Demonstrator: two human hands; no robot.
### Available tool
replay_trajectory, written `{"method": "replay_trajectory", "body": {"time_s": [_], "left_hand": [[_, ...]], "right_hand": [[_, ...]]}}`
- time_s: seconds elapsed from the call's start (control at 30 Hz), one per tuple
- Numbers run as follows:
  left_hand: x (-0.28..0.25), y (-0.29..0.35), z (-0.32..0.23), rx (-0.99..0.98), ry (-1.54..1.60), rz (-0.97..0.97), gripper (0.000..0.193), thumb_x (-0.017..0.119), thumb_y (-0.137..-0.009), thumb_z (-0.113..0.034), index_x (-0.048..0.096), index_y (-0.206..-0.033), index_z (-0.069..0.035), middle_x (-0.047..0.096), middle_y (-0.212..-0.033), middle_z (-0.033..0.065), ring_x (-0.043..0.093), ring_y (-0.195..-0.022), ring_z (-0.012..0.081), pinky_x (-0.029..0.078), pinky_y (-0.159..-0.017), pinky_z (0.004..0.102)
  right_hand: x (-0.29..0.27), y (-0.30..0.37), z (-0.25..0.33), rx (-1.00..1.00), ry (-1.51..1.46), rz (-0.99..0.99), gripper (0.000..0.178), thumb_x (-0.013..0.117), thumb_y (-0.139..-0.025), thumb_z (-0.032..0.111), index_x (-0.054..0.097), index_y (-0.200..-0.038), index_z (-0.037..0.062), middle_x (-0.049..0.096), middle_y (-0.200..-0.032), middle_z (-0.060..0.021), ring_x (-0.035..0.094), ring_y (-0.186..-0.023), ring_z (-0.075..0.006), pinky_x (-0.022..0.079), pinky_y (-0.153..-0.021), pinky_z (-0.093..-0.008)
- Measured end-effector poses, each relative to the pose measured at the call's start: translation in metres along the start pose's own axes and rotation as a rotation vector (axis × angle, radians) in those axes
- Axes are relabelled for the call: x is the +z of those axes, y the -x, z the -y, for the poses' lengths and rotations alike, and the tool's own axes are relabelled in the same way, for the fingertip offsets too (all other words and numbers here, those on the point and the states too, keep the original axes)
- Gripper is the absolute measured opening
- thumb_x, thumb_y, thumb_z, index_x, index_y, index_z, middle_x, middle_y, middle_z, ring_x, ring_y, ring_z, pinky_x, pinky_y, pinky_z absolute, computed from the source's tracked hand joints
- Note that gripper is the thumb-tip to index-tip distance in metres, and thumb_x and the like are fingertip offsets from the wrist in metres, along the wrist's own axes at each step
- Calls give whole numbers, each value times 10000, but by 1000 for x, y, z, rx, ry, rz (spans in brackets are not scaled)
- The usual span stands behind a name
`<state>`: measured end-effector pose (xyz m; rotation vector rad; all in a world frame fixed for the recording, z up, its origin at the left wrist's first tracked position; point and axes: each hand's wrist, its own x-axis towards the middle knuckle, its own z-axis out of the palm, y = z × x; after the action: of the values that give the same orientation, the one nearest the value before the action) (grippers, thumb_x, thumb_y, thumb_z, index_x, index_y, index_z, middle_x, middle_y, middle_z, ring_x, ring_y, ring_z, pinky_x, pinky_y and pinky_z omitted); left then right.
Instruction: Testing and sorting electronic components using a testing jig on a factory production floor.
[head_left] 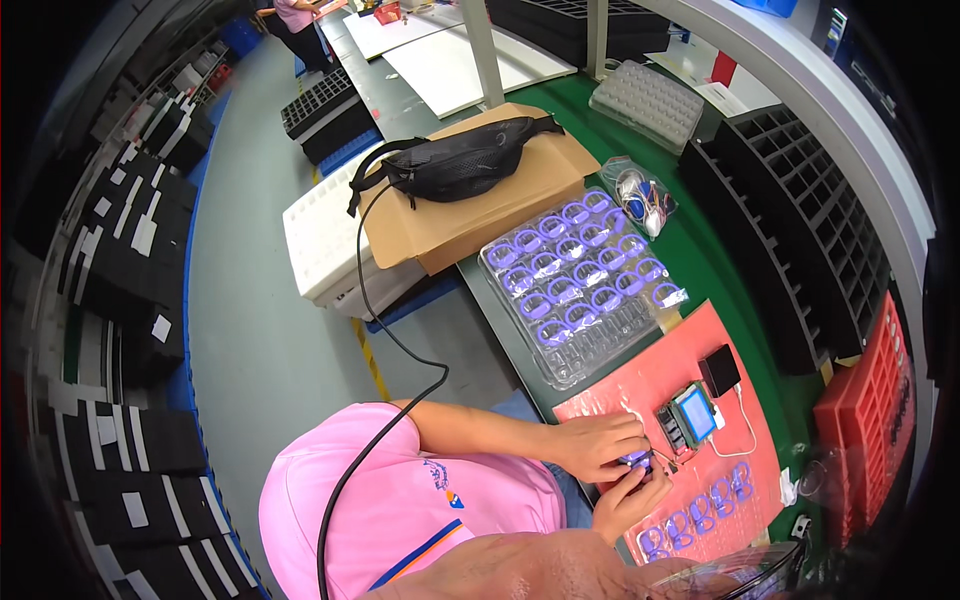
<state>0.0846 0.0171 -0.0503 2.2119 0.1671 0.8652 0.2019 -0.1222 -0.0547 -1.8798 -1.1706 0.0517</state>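
Purple plastic shows between the fingertips: both the left hand [600,446] and the right hand [630,499] pinch one small piece [637,461], fingers drawn narrow around it over a pink sheet [660,362]. A thin lead reaches the fingertips from their right. Just up and right of them stands a tester [697,413], its blue screen lit, any writing too small to read; beyond it lies a black box [719,371]. Below and right of the fingers, purple bands [700,511] lie in a row. Farther, above the fingers, a clear tray [565,372] holds more bands. Left of the fingers, the pink shirt [360,490] bears blue lettering and a small emblem, illegible.
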Motion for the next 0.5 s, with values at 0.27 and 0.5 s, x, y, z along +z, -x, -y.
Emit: {"method": "replay_trajectory", "body": {"time_s": [0.27,0.5], "left_hand": [[-4,-3,-1,-19,-12,6,428,741,-889,-190,603,-1223,38,567,-1098,178,575,-1047,373,503,-938,456],[-2,-2,0,-22,-27,6,436,749,-897,-167,604,-1247,48,570,-1094,168,576,-993,357,512,-883,449]], "right_hand": [[4,-2,-3,-8,13,-8,268,541,-1108,158,626,-1220,-71,610,-1091,-243,574,-960,-411,473,-850,-522],[3,-4,1,11,18,-2,271,550,-1103,160,635,-1231,-64,614,-1080,-233,579,-949,-397,472,-830,-503]]}}
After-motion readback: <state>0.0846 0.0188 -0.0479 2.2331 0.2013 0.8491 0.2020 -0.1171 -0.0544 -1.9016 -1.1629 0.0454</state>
